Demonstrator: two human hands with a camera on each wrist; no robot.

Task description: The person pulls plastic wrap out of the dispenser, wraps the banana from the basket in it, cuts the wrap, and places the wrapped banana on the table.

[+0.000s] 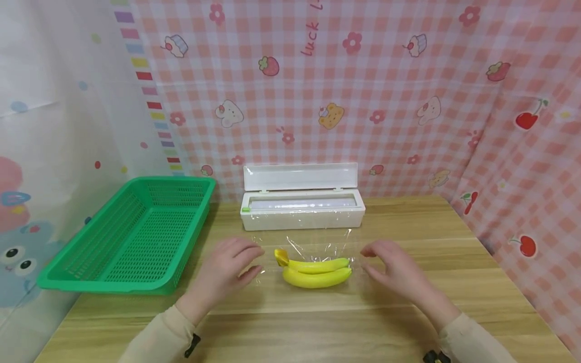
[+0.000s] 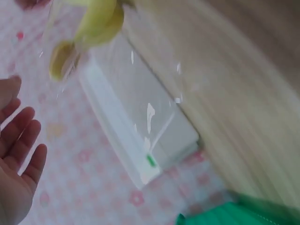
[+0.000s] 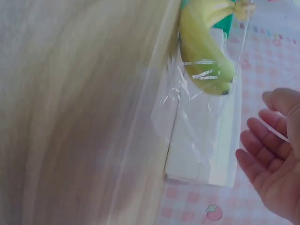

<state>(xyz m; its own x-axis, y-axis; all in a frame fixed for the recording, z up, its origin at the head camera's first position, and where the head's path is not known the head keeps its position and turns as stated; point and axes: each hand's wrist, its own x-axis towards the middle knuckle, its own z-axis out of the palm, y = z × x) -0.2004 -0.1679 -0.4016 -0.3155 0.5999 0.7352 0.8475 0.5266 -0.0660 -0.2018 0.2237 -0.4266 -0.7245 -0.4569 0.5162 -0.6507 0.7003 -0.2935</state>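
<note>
A bunch of two yellow bananas (image 1: 317, 277) with greenish tips lies on the table, stems to the left. Clear cling film (image 1: 299, 244) stretches from the white dispenser box (image 1: 301, 219) towards the bananas, with shiny creases behind them. To the left of the stems is my left hand (image 1: 229, 264), its fingers loosely bent and apart from the thumb. My right hand (image 1: 395, 267) mirrors it beyond the banana tips. In the left wrist view the left fingers (image 2: 18, 129) are spread with nothing between them; the right fingers (image 3: 265, 140) look the same in the right wrist view.
The dispenser's lid (image 1: 300, 176) stands raised at the back, showing a film roll inside. A green plastic basket (image 1: 190, 242) sits at the left of the wooden table (image 1: 308, 333). Patterned cloth (image 1: 290, 91) hangs behind and along the sides.
</note>
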